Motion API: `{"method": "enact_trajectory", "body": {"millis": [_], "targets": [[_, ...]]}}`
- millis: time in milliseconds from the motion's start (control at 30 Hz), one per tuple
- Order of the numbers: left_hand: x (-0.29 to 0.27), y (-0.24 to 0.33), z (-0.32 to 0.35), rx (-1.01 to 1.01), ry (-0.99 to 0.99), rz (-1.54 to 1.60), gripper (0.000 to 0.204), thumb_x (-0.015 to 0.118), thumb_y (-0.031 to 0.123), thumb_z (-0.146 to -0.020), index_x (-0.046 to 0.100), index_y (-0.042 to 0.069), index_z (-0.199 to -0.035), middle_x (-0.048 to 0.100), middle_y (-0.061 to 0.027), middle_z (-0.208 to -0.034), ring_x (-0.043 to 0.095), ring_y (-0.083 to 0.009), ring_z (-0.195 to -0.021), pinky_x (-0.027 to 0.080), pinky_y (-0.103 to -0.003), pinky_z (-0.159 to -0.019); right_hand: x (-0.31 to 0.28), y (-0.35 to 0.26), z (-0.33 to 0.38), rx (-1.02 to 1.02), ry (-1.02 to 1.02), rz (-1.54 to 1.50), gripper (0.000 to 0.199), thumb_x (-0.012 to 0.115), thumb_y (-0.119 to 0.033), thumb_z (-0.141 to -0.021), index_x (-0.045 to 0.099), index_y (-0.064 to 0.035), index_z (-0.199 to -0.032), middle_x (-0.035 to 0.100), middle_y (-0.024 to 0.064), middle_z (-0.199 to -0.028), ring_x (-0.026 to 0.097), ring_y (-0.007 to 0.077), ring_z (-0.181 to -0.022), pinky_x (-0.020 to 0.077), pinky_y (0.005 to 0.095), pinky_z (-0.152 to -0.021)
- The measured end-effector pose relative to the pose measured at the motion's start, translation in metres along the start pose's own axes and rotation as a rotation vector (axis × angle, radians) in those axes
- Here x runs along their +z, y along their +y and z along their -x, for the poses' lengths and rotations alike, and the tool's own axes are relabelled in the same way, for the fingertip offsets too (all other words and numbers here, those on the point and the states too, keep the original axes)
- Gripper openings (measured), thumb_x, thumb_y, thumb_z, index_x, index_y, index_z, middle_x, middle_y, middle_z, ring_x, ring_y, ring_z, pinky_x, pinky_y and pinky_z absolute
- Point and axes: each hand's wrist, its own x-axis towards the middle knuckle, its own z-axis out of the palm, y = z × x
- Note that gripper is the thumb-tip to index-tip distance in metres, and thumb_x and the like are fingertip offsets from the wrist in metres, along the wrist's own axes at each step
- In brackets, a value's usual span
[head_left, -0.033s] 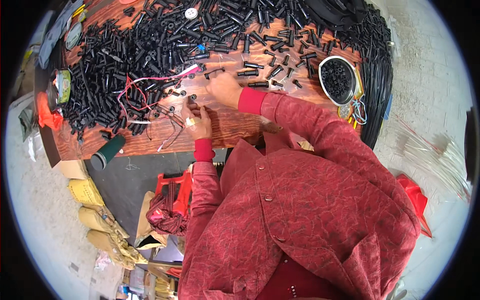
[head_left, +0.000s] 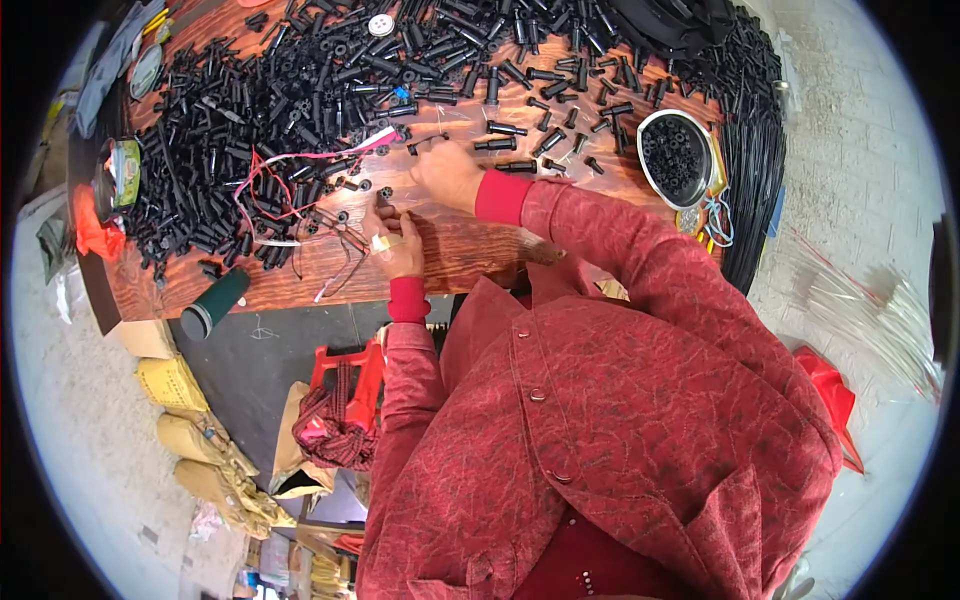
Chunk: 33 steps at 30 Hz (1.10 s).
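Note:
My left hand (head_left: 398, 247) rests near the table's front edge, fingers curled, with a pale tape strip around one of them. A small round black part (head_left: 386, 193) is right at its fingertips; whether they pinch it is too small to tell. My right hand (head_left: 447, 176) is bent inward just beyond, its fingers closed and mostly hidden behind the back of the hand. A thin dark piece (head_left: 429, 139) shows at its far edge. Left of the hands, more small round parts and thin wires (head_left: 347, 250) lie on the wooden table (head_left: 460, 245).
A heap of black tubular parts (head_left: 265, 125) covers the left and far table. Single black tubes (head_left: 507, 129) lie to the right, beside a metal bowl (head_left: 649, 180) of small black parts. A pink-white strap (head_left: 340, 152) crosses the heap. A dark green cylinder (head_left: 216, 303) overhangs the front edge.
My right hand has shifted very slightly to the left. My left hand and the parts around it look the same.

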Motion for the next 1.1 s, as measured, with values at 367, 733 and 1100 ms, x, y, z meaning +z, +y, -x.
{"method": "enact_trajectory", "body": {"millis": [367,733,1100], "targets": [[0.018,0.024,0.024,0.102,-0.102,0.019,0.049,0.066,-0.002,-0.090,0.055,0.004,-0.138,0.059,-0.0079,-0.107,0.059,-0.0159,-0.084,0.052,-0.030,-0.074,0.018,0.048,0.010,-0.028,0.017,-0.098,0.027,0.067,-0.009,-0.080,0.068,-0.0105,-0.107,0.059,0.0154,-0.116,0.071,0.0309,-0.079,0.0578,0.0413,-0.067],[0.027,0.027,0.028,0.084,-0.152,-0.015,0.042,0.071,0.003,-0.088,0.060,0.004,-0.129,0.060,-0.0087,-0.100,0.060,-0.0180,-0.080,0.053,-0.032,-0.071,-0.082,0.162,0.183,0.496,0.322,-0.331,0.017,0.070,-0.010,-0.088,0.074,-0.0085,-0.105,0.070,0.0136,-0.101,0.069,0.0359,-0.092,0.0559,0.0423,-0.078],[0.025,0.024,0.029,0.049,-0.190,0.019,0.039,0.070,0.000,-0.088,0.061,0.002,-0.125,0.060,-0.0086,-0.098,0.059,-0.0186,-0.080,0.052,-0.033,-0.074,-0.061,0.142,0.183,0.307,0.201,-0.243,0.035,0.072,-0.021,-0.085,0.069,-0.0123,-0.118,0.069,0.0117,-0.106,0.070,0.0330,-0.092,0.0572,0.0444,-0.075]]}}
